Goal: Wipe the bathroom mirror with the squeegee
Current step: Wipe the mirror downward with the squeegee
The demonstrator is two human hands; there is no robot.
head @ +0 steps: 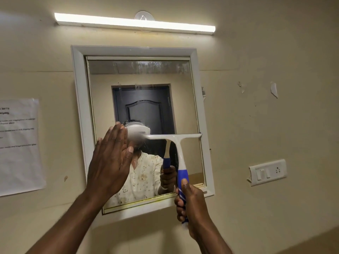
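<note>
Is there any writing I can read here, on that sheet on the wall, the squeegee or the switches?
Paper sheet taped left of the mirror: several printed lines, too blurred to read.
Squeegee: no lettering visible.
Switch plate: no markings readable.
Torn sticker scraps on the wall: no text shows.
Nothing in view can be quoted.

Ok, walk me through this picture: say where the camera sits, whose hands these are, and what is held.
There is no machine here. The one picture comes from a camera worn on a person's head, looking up at a wall, so the two bare arms reaching in are the wearer's own. The right hand is closed on the blue grip of a white squeegee, whose blade lies level across the right half of the mirror. The left hand is open and flat at the mirror's left side, holding nothing. The top of the glass looks streaky. Around it: a tube light above, a paper notice to the left, a switch plate to the right.
</note>
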